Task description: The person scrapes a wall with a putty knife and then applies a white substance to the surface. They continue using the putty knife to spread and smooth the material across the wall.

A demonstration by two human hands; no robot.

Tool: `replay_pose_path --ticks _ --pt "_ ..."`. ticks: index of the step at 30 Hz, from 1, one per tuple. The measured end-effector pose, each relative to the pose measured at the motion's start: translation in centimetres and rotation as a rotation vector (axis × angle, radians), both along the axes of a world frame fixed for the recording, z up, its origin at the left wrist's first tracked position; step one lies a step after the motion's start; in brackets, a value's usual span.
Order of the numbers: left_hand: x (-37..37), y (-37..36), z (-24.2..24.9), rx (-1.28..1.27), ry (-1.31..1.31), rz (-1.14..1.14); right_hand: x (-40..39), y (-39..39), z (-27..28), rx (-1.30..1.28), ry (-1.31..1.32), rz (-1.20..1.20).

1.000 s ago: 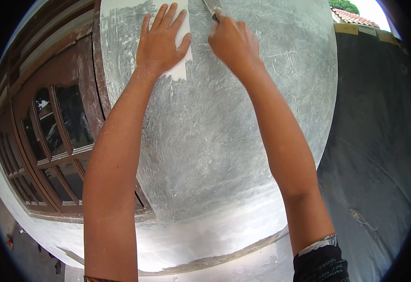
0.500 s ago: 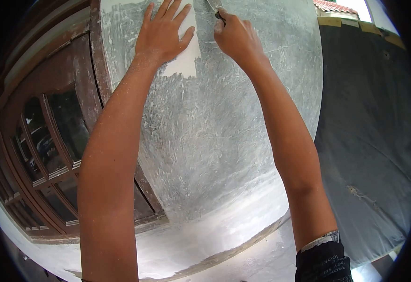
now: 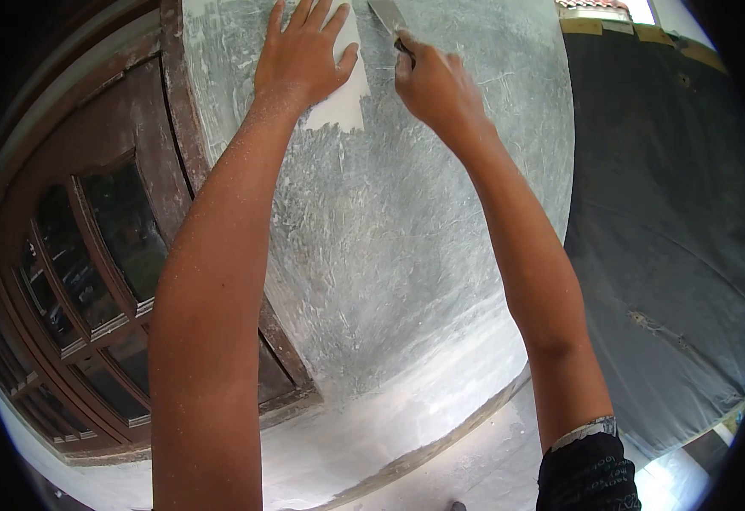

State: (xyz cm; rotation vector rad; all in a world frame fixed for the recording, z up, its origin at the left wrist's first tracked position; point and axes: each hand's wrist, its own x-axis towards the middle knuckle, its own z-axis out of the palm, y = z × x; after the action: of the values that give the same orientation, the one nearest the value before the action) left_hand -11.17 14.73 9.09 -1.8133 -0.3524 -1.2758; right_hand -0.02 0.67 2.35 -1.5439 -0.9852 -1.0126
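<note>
My left hand (image 3: 307, 55) lies flat with its fingers spread on the upper part of a grey, scraped wall (image 3: 372, 230), over a pale white patch (image 3: 338, 112). My right hand (image 3: 441, 85) is closed round the dark handle of a scraper (image 3: 387, 17), whose flat metal blade points up and left near the patch's right side. Pale dust specks cover my left forearm. The blade's far edge is near the top of the view.
A brown wooden window frame (image 3: 177, 102) with glass panes stands on the left. Dark sheeting (image 3: 662, 213) hangs on the right. A white band (image 3: 389, 426) runs along the wall's base above the light floor (image 3: 492, 460).
The view has shifted slightly, so wall and window sit a little differently. More of the scraper's blade shows, and my right hand appears slightly lower. My left hand remains spread on the wall.
</note>
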Motion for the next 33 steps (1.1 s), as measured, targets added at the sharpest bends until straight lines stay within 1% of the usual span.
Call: replay_pose_path --ticks 3,6,9,12,15,18,21,23,24,28,30,31,33 --pt "0.2 0.2 0.4 0.023 -0.021 -0.017 0.9 0.2 0.8 0.032 -0.045 -0.001" --pt "-0.1 -0.1 0.1 0.000 0.003 0.010 2.0 0.9 3.8 0.066 -0.090 0.008" --pt "-0.1 0.0 0.2 0.012 0.006 0.022 2.2 0.5 3.2 0.031 -0.073 0.035" --pt "0.0 -0.1 0.1 0.004 -0.007 0.014 1.4 -0.5 0.5 -0.029 -0.015 0.076" --pt "0.1 -0.3 0.3 0.004 -0.008 0.034 2.4 0.1 1.9 0.024 -0.094 0.032" --pt "-0.1 -0.4 0.0 0.022 -0.009 0.031 2.9 0.4 4.3 0.037 -0.119 0.059" --pt "-0.4 -0.9 -0.1 0.008 -0.002 0.036 2.3 0.0 2.6 0.051 -0.117 0.014" --pt "-0.2 -0.1 0.1 0.050 -0.005 -0.036 2.5 0.0 0.8 0.041 -0.112 0.027" --pt "-0.2 0.1 0.0 0.045 -0.007 -0.028 2.5 0.0 0.3 0.034 -0.108 0.037" --pt "-0.2 0.1 0.2 0.063 -0.012 -0.034 1.3 -0.8 2.8 0.052 -0.129 0.050" --pt "-0.2 0.0 0.2 0.074 -0.008 -0.027 -0.6 -2.1 3.3 0.066 -0.059 0.075" --pt "-0.3 0.0 0.1 0.076 -0.009 -0.027 0.3 -1.7 3.2 0.062 -0.062 0.080" --pt "-0.3 0.2 0.1 0.075 -0.012 -0.023 2.2 -0.7 2.7 0.011 -0.168 0.031"
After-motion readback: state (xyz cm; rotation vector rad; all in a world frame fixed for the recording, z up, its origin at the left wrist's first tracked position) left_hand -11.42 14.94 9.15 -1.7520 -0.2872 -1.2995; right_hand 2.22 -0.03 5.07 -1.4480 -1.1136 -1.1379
